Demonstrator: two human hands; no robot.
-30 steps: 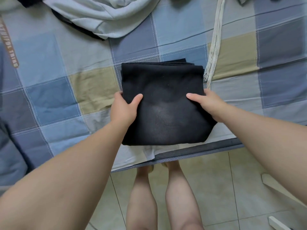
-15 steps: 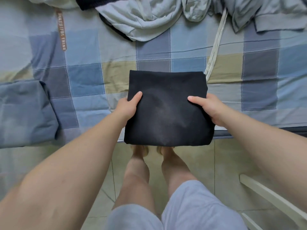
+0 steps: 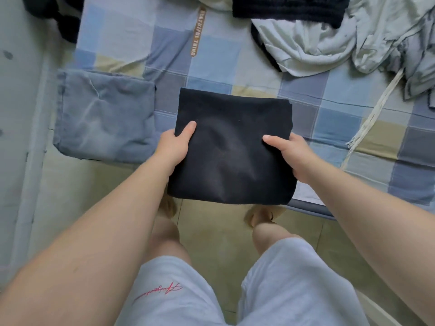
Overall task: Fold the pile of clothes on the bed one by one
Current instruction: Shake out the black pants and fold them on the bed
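We see a folded black garment (image 3: pixel 231 147) held flat between two bare hands at the near edge of the bed (image 3: pixel 211 60). In this view its far half lies over the checked sheet and its near edge reaches out over the tiled floor (image 3: pixel 223 241). We cannot tell whether it touches the mattress.

The left hand (image 3: pixel 174 147) grasps the garment's left edge, thumb laid on top. The right hand (image 3: pixel 292 156) grasps the right edge in the same way. On both hands the remaining fingers are tucked under the cloth, out of sight.

Just beside the left hand, a folded blue-grey garment (image 3: pixel 103 116) lies at the bed's left corner, apart from the black one. Farther up the bed, at the upper right, we find the unfolded pile. It includes a crumpled pale grey-green garment (image 3: pixel 313 48), with a dark knitted piece (image 3: pixel 289 8) above it at the top of the frame.

A white fringed strip (image 3: pixel 376 107) trails from that pile down across the sheet towards the near edge, to the right of the right hand. A brown lettered label (image 3: pixel 197 31) is sewn on the sheet above the black garment. Below the arms we make out pale shorts (image 3: pixel 282 290) with red script, and bare feet on the floor.
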